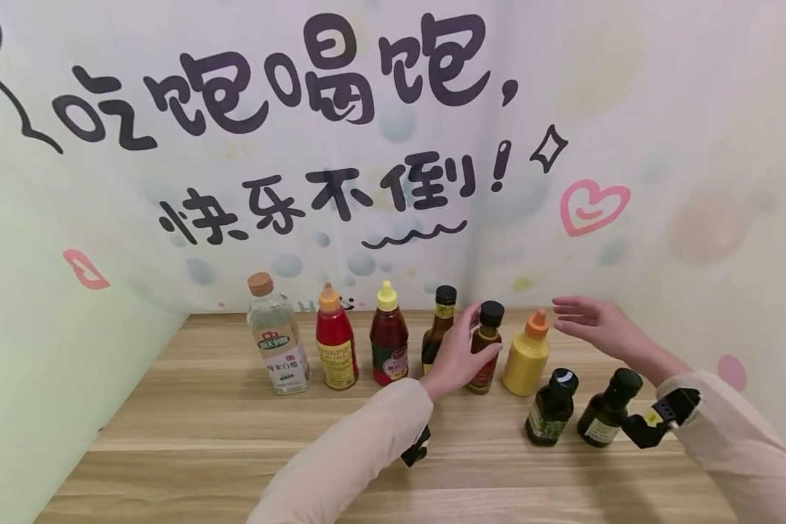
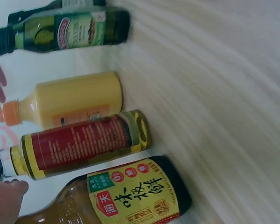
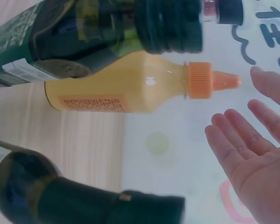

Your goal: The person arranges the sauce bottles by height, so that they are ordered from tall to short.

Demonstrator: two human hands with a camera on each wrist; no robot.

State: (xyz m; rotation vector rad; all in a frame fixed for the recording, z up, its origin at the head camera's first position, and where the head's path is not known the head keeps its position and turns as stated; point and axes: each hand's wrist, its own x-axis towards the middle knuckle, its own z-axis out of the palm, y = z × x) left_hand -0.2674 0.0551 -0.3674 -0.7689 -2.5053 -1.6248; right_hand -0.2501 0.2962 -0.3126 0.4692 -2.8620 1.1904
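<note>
My left hand [image 1: 455, 356] is at a red-labelled glass bottle [image 1: 483, 372] with a black cap, thumb across its front and fingers behind its neck. In the left wrist view the thumb [image 2: 14, 189] lies by the neck of that bottle [image 2: 84, 142]. Just left of it stands a soy sauce bottle [image 1: 430, 342], partly covered by the hand. My right hand [image 1: 596, 324] hovers with fingers extended beside the orange tip of a yellow squeeze bottle [image 1: 526, 364]. In the right wrist view a gap shows between this hand [image 3: 256, 144] and the squeeze bottle [image 3: 149, 84].
Two dark green bottles, one [image 1: 550, 411] left of the other [image 1: 605, 411], stand nearer on the wooden table [image 1: 190, 437]. Leftward in the back row are a dark red sauce bottle [image 1: 389, 342], a red sauce bottle [image 1: 335, 349] and a clear vinegar bottle [image 1: 278, 342]. A printed cloth [image 1: 367, 269] hangs behind.
</note>
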